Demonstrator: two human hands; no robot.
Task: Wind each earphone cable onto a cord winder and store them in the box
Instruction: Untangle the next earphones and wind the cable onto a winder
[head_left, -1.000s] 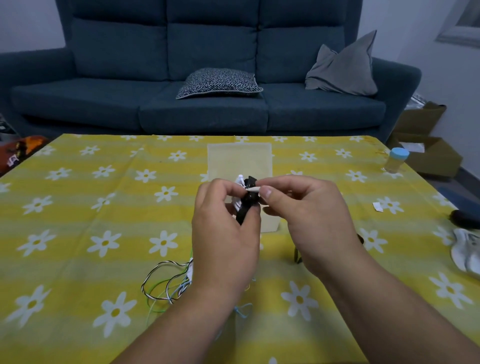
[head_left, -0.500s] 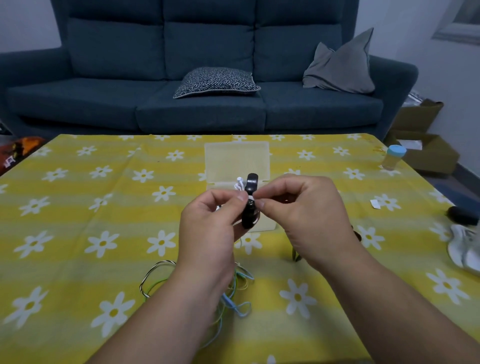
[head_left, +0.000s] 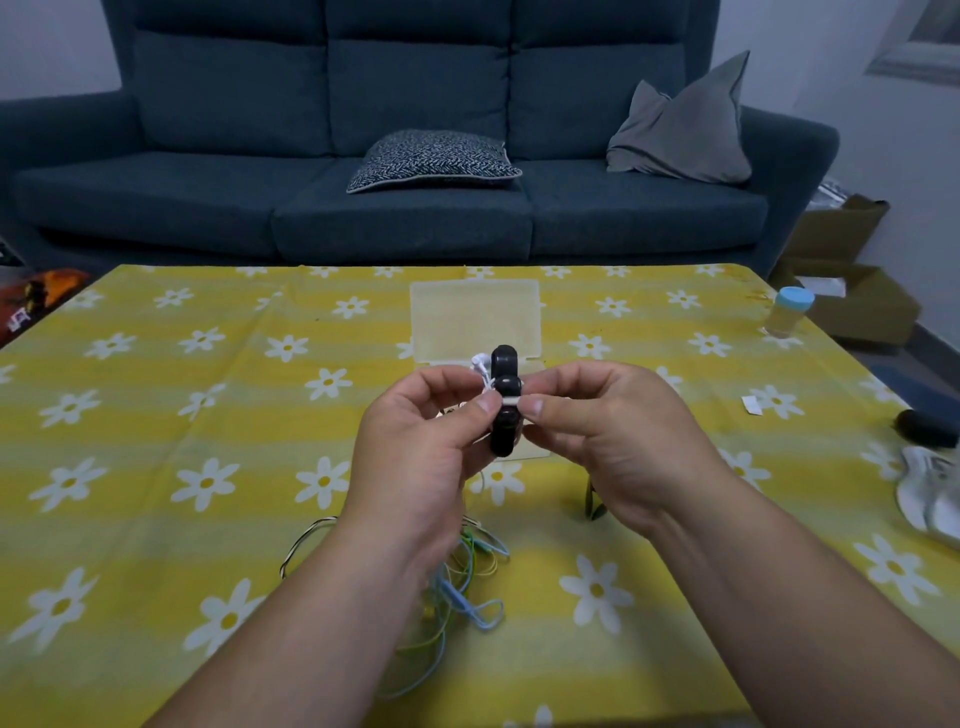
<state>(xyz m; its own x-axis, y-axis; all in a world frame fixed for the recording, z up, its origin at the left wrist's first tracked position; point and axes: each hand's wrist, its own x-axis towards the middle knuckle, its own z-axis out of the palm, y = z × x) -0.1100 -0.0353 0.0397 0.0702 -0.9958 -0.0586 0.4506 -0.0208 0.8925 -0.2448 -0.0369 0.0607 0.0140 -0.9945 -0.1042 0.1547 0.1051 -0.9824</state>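
I hold a black cord winder upright above the table, in front of the clear plastic box that lies open with its lid back. A white earphone cable is wrapped on the winder, its earbuds sticking out at the upper left. My left hand pinches the winder from the left, thumb on the white cable end. My right hand pinches the same white cable end from the right. A tangle of green, blue and black-and-white earphone cables lies on the cloth below my left wrist.
The table carries a yellow daisy-print cloth. A small jar with a blue lid stands at the right edge. A dark object and a white shoe lie at the far right. A blue sofa is behind the table.
The winder has turned from tilted to upright and sits a little higher. Both hands shifted their pinch to the white cable end across the winder's middle.
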